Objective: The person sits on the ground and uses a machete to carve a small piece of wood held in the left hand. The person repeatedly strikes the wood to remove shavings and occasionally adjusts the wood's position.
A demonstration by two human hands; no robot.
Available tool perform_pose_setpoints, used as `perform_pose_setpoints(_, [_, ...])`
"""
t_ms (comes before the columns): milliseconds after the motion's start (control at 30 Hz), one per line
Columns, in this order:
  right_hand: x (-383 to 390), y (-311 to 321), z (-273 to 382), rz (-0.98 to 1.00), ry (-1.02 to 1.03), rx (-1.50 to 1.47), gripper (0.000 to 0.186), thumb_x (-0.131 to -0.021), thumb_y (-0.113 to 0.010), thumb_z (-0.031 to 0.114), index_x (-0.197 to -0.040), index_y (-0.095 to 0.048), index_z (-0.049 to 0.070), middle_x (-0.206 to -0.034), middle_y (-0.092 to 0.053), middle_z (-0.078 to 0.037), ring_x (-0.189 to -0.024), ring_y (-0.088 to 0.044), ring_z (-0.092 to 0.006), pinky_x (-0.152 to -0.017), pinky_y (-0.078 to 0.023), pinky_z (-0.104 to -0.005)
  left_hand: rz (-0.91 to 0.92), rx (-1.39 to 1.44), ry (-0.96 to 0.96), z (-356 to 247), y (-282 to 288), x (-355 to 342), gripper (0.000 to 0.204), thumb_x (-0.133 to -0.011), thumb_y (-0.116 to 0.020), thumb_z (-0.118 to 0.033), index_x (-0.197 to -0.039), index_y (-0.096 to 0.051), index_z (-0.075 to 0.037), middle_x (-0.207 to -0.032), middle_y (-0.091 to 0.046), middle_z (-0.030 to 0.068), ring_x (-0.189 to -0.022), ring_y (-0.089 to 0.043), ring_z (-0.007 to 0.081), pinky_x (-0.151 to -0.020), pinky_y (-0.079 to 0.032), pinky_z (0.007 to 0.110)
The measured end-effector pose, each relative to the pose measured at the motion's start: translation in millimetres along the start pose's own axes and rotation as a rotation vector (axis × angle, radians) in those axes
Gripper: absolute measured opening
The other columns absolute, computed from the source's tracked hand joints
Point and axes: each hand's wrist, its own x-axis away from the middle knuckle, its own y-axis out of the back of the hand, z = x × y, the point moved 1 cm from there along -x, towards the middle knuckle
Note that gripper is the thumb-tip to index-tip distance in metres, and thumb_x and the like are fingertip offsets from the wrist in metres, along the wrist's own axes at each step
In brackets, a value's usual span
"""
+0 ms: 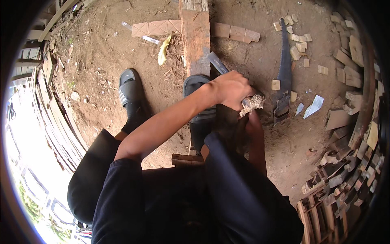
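Observation:
My left hand reaches across to the right, its fingers wrapped round what looks like a chisel. The chisel's flat dark blade points up and left over the edge of a thick wooden beam. Its pale, frayed butt end sticks out on the other side of my fist. My right hand is just below that frayed end, mostly hidden and in shadow; its fingers do not show clearly. My right sandalled foot rests at the beam's near end.
A marked wooden strip and another strip extend either side of the beam. A handsaw lies to the right among small wood blocks. Stacked offcuts line the right edge. A yellowish scrap lies left of the beam.

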Motion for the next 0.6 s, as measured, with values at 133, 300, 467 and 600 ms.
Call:
perform_pose_setpoints(133, [-3.8, -2.7, 1.7, -0.087, -0.055, 0.018, 0.016, -0.092, -0.043, 0.022, -0.086, -0.048, 0.008, -0.065, -0.046, 0.000, -0.055, -0.045, -0.0111, -0.053, -0.043, -0.0277, -0.036, -0.097, 0.018, 0.5, -15.7, 4.3, 0.021, -0.055, -0.062, -0.021, -0.071, -0.064, -0.008, -0.068, -0.063, 0.0150, -0.071, -0.062, 0.0315, -0.064, -0.049, 0.040])
perform_pose_setpoints(300, [-4.4, -14.3, 8.7, -0.107, -0.102, -0.041, 0.021, -0.089, -0.053, 0.028, -0.088, -0.047, 0.008, -0.063, -0.044, 0.001, -0.053, -0.043, -0.0103, -0.050, -0.039, -0.0259, -0.173, -0.122, 0.159, 0.7, -8.8, -15.9, 0.025, -0.061, -0.060, -0.023, -0.082, -0.064, -0.010, -0.072, -0.064, 0.0142, -0.073, -0.063, 0.0309, -0.066, -0.049, 0.040])
perform_pose_setpoints(467, [-4.8, -15.9, 14.2, -0.022, -0.142, -0.113, 0.029, -0.086, -0.057, 0.035, -0.091, -0.049, 0.007, -0.063, -0.042, 0.005, -0.052, -0.040, -0.0060, -0.051, -0.037, -0.0216, -0.366, -0.009, 0.382, 13.3, 2.5, -46.2, 0.030, -0.066, -0.061, -0.029, -0.089, -0.063, -0.009, -0.078, -0.063, 0.0191, -0.079, -0.061, 0.0346, -0.072, -0.048, 0.043])
perform_pose_setpoints(600, [-4.4, -19.6, 12.1, 0.022, -0.165, -0.105, 0.033, -0.087, -0.056, 0.037, -0.093, -0.048, 0.006, -0.063, -0.042, 0.005, -0.053, -0.041, -0.0059, -0.052, -0.037, -0.0214, -0.546, 0.027, 0.450, 22.8, 6.2, -49.6, 0.028, -0.065, -0.060, -0.027, -0.085, -0.062, -0.008, -0.077, -0.063, 0.0190, -0.078, -0.061, 0.0348, -0.071, -0.048, 0.043])
